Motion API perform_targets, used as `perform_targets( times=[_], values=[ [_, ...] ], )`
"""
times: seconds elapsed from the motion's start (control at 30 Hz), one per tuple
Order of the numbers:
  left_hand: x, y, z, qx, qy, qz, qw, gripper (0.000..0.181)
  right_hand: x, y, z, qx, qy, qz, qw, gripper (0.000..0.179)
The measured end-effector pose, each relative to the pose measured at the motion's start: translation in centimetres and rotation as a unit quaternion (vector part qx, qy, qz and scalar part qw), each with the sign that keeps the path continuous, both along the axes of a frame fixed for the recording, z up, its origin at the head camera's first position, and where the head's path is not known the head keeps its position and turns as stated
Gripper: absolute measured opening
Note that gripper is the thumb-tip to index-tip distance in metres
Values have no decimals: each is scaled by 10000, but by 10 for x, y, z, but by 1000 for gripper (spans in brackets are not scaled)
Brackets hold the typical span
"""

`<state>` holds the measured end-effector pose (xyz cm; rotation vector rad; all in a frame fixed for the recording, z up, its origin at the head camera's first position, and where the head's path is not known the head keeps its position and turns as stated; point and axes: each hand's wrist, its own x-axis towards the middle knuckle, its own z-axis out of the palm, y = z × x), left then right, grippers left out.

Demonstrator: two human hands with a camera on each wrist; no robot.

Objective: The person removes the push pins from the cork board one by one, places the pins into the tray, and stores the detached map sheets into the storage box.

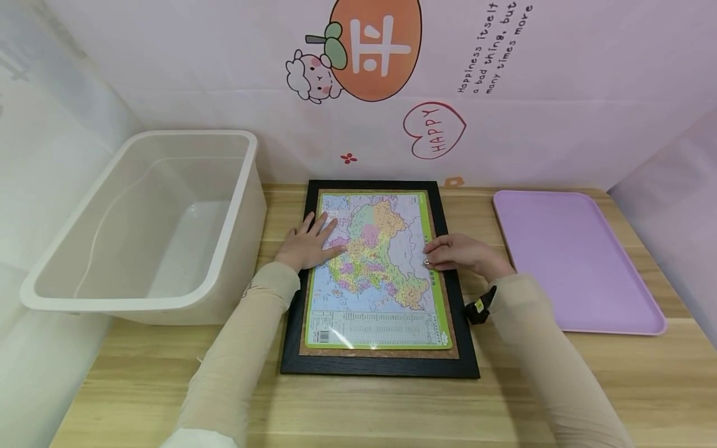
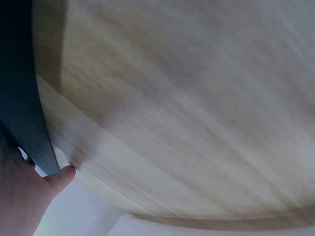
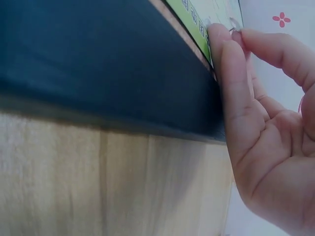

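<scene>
A colourful map sheet (image 1: 370, 267) with a green border lies on a black-framed cork board (image 1: 381, 366). My left hand (image 1: 310, 242) rests on the sheet's left side with its fingers spread. In the left wrist view only part of that hand (image 2: 27, 196) shows beside the black frame. At the sheet's right edge, my right hand (image 1: 462, 254) pinches a small clear push pin (image 3: 235, 23) between thumb and fingers. The right wrist view shows its fingertips close over the green border. Whether the pin's point touches the sheet, I cannot tell.
On the left stands a large white plastic tub (image 1: 140, 303). A purple tray (image 1: 582, 261) lies on the wooden table (image 1: 392, 410) at the right. Behind the board rises a wall covering (image 1: 224, 74) printed with cartoons and words.
</scene>
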<state>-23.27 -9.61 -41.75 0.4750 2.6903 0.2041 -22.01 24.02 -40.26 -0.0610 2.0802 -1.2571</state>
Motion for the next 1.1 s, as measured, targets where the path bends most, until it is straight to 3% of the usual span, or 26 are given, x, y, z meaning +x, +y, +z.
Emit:
perform_targets(
  times=[0.3,0.53,0.87,1.1],
  values=[
    [1,0,0,28,-19,30,10000,78,0,-11,2,534,352,95,9979,35],
    [0,0,-1,39,-25,41,10000,77,2,-14,6,582,410,154,9973,34],
    [0,1,0,1,-9,26,10000,77,3,-13,5,745,681,578,9932,35],
    [-1,1,-1,-43,-35,46,10000,77,8,-18,7,769,783,439,9930,32]
  ],
)
